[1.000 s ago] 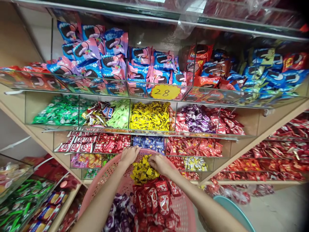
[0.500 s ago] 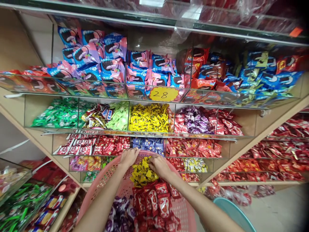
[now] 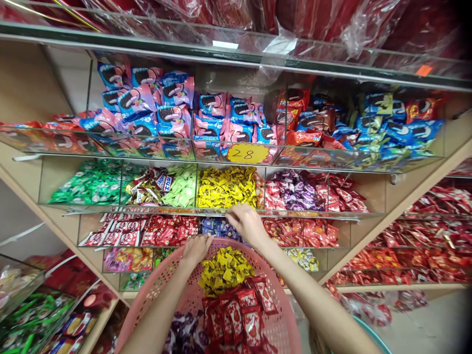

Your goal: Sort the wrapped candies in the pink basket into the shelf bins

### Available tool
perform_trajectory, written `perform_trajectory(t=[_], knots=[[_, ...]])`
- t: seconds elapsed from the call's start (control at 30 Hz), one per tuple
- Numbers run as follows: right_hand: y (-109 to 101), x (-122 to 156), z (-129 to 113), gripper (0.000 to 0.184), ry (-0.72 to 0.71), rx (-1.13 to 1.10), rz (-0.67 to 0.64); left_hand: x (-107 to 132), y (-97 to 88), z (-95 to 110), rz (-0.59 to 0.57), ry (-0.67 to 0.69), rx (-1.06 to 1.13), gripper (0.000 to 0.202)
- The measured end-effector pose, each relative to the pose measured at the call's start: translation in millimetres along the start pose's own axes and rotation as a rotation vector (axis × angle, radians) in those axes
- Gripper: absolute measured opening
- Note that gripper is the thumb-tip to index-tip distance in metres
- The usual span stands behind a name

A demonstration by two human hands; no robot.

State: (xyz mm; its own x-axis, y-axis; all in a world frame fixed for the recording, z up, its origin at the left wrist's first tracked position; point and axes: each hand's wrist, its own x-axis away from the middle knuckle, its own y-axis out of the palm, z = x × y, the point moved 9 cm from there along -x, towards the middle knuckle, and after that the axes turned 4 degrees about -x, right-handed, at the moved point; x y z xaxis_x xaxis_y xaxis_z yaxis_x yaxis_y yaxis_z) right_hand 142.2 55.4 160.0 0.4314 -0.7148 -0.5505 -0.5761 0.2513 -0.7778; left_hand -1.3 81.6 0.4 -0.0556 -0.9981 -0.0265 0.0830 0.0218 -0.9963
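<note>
A pink plastic basket (image 3: 147, 290) with a perforated wall stands in front of the shelves. My left hand (image 3: 197, 248) is closed over its far rim. My right hand (image 3: 245, 223) is above the rim, just below the shelf bin of yellow-wrapped candies (image 3: 226, 187); its fingers are loosely curled, with no candy visible in them. Inside the basket lie a heap of yellow-wrapped candies (image 3: 224, 270), several red and white packets (image 3: 236, 314) and purple-wrapped candies (image 3: 184, 332).
Glass-divided bins hold green-wrapped candies (image 3: 92, 184), purple candies (image 3: 298, 189) and red packets (image 3: 169, 228). Above are blue and pink cookie packs (image 3: 136, 101) and a yellow tag (image 3: 248, 153) reading 28. A teal tub (image 3: 368, 334) is at lower right.
My right hand has lifted out of the basket, up toward the shelf. Yellow candies stay heaped in the basket. My left hand keeps its hold on the rim. The view has tilted up slightly.
</note>
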Motion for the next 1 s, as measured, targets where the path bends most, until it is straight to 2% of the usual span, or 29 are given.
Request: perform_trajectory(t=[0.07, 0.13, 0.23, 0.4, 0.53, 0.8, 0.9, 1.0], knots=[[-16, -21, 12, 0.018, 0.038, 0.098, 0.069, 1, -1.1, 0, -0.003, -0.002, 0.000, 0.054], [-21, -38, 26, 0.018, 0.098, 0.196, 0.086, 1, -1.7, 1, -0.010, -0.002, 0.008, 0.054], [-16, -54, 37, 0.017, 0.141, 0.309, 0.048, 1, -2.6, 1, -0.009, -0.001, 0.011, 0.054], [-2, -66, 39, 0.017, 0.121, 0.379, -0.038, 1, -3.2, 1, -0.005, 0.003, 0.005, 0.054], [1, -68, 47, 0.016, 0.145, 0.371, -0.082, 1, -1.8, -1, -0.025, -0.018, 0.016, 0.053], [-11, -60, 56, 0.017, 0.159, 0.334, 0.005, 2, -3.4, 1, -0.027, -0.009, 0.016, 0.054], [-24, -55, 48, 0.019, 0.145, 0.237, 0.098, 2, -3.7, 2, -0.029, -0.005, 0.010, 0.053], [-40, -41, 25, 0.022, 0.075, 0.076, 0.192, 1, -2.8, 2, -0.019, 0.002, -0.011, 0.052]])
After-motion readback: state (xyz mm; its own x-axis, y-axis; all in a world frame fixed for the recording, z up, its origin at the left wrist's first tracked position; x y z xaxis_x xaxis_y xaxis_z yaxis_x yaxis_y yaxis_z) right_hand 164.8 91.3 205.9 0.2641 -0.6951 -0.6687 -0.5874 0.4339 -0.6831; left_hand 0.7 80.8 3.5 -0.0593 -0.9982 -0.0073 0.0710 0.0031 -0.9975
